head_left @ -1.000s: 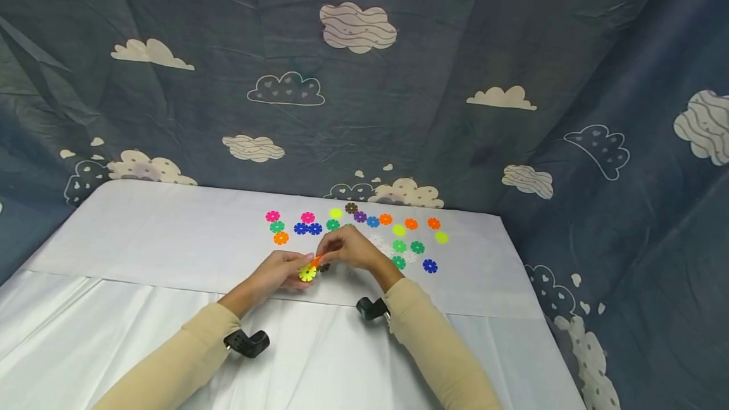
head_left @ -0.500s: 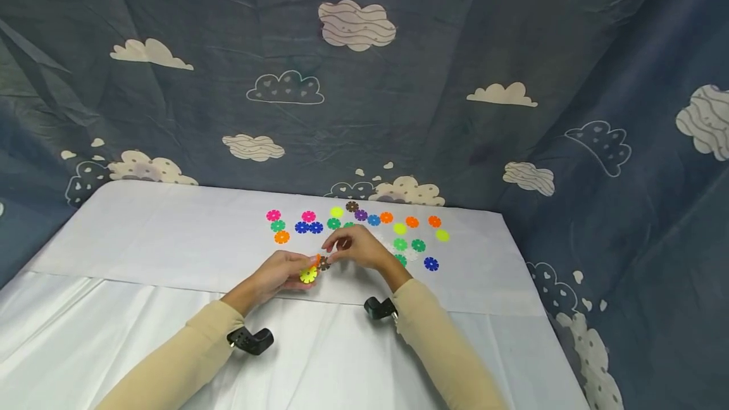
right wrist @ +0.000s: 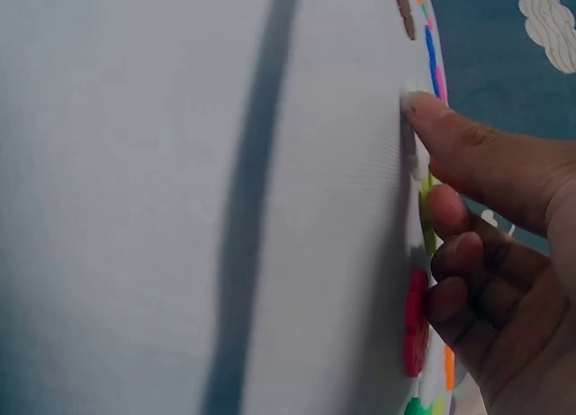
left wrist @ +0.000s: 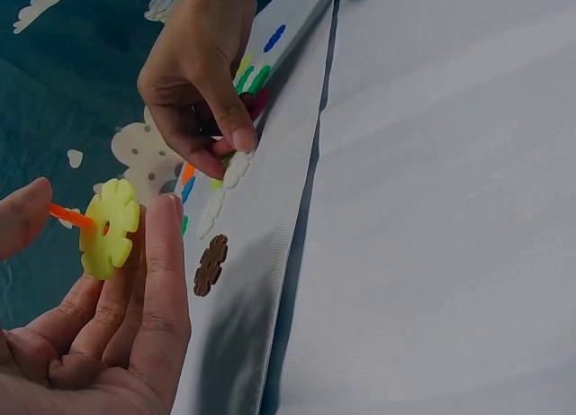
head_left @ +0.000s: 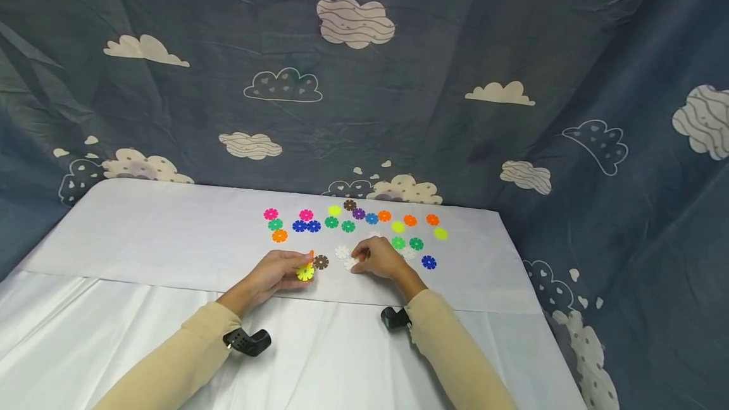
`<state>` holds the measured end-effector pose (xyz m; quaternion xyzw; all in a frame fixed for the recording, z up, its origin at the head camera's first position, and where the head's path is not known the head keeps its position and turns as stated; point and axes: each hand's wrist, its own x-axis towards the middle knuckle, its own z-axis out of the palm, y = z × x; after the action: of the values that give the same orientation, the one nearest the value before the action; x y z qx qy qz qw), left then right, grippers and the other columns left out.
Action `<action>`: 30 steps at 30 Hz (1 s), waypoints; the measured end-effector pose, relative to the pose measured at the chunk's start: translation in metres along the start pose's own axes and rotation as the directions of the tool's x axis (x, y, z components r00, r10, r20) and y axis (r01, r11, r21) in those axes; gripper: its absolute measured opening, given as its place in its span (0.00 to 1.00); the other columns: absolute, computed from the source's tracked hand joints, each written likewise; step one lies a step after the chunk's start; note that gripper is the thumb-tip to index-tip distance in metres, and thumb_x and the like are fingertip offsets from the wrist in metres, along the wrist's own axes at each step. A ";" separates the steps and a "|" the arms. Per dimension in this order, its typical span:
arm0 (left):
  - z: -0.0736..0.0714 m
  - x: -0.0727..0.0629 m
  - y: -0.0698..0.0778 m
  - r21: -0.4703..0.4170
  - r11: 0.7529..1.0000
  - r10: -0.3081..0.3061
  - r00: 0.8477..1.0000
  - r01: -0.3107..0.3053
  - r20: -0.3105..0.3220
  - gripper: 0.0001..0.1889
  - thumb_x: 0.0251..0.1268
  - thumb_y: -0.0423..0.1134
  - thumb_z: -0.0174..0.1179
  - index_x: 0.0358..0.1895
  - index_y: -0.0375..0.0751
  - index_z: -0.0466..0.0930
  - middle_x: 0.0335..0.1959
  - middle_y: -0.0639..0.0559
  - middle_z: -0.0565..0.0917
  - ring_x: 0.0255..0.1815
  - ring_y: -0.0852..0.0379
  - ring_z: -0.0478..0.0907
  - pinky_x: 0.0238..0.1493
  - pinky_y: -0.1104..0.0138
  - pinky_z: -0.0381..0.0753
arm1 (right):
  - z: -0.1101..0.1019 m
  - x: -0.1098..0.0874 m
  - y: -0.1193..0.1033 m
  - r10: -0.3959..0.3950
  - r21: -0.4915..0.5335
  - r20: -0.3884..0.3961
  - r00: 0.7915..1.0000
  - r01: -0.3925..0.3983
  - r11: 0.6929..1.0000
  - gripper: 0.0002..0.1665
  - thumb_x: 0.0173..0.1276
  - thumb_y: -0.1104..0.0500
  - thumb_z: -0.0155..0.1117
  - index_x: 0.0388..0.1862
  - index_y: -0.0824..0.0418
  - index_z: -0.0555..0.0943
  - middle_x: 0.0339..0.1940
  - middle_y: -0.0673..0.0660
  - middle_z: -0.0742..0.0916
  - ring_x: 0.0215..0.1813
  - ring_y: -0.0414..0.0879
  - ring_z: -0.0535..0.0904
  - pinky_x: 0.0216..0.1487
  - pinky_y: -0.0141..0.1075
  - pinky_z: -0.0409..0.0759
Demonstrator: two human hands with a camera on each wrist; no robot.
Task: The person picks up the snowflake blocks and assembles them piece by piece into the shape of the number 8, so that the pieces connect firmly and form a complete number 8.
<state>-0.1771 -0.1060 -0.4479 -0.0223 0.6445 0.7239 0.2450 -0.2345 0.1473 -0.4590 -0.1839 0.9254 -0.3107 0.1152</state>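
Your right hand (head_left: 378, 258) has moved away and pinches a white, notched plastic disc (left wrist: 237, 170), leaving your left hand (head_left: 272, 274) gripping a yellow, notched plastic disc (left wrist: 117, 237), apparently joined to an orange plastic piece (left wrist: 72, 217).

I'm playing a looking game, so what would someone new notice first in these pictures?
Probably the bright, flower-shaped discs scattered on the white tablecloth. Next, perhaps, the left hand holding a yellow disc with an orange piece edge-on against it, and the right hand with its fingertips at a white disc. Behind everything hangs a dark curtain with pale clouds.
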 end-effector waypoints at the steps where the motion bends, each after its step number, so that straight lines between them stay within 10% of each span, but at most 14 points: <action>1: 0.000 0.000 0.000 0.000 1.000 0.000 1.000 0.000 -0.001 0.23 0.70 0.37 0.56 0.57 0.18 0.68 0.38 0.47 0.77 0.36 0.56 0.83 0.45 0.62 0.84 | 0.001 0.000 -0.001 0.012 -0.012 0.003 1.000 -0.012 1.000 0.14 0.51 0.60 0.78 0.37 0.60 0.86 0.24 0.49 0.80 0.29 0.42 0.71 0.32 0.31 0.71; 13: 0.000 0.002 -0.002 -0.014 1.000 0.007 1.000 -0.007 0.000 0.22 0.70 0.35 0.56 0.57 0.16 0.68 0.36 0.49 0.75 0.34 0.60 0.79 0.45 0.63 0.84 | 0.003 0.003 -0.006 0.014 -0.024 0.011 1.000 -0.014 1.000 0.15 0.51 0.62 0.78 0.35 0.58 0.80 0.27 0.50 0.79 0.32 0.44 0.72 0.35 0.31 0.74; 17: 0.002 0.002 -0.001 -0.009 1.000 -0.002 1.000 0.002 -0.001 0.23 0.70 0.36 0.57 0.57 0.17 0.68 0.36 0.50 0.75 0.34 0.60 0.78 0.45 0.64 0.84 | 0.004 0.004 -0.007 -0.011 0.134 0.008 1.000 0.009 0.991 0.11 0.56 0.66 0.74 0.36 0.60 0.80 0.29 0.52 0.80 0.29 0.43 0.75 0.31 0.31 0.77; 23: 0.003 0.003 0.000 0.001 1.000 -0.006 1.000 0.006 -0.014 0.23 0.71 0.36 0.56 0.58 0.18 0.68 0.42 0.46 0.76 0.37 0.59 0.79 0.45 0.63 0.84 | 0.005 0.009 -0.020 -0.048 0.529 -0.024 0.999 0.054 0.847 0.09 0.64 0.69 0.65 0.43 0.70 0.82 0.32 0.59 0.83 0.27 0.48 0.81 0.30 0.38 0.84; 30: 0.004 0.003 -0.001 0.019 1.000 -0.001 1.000 0.001 -0.027 0.22 0.71 0.37 0.55 0.58 0.19 0.69 0.47 0.41 0.77 0.39 0.58 0.79 0.46 0.62 0.84 | 0.009 0.016 -0.040 -0.104 0.633 -0.042 0.994 0.107 0.767 0.13 0.66 0.69 0.62 0.49 0.72 0.81 0.31 0.60 0.86 0.27 0.45 0.79 0.31 0.34 0.82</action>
<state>-0.1785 -0.1015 -0.4490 -0.0300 0.6544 0.7174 0.2368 -0.2353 0.1067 -0.4430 -0.1855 0.7551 -0.6105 0.1508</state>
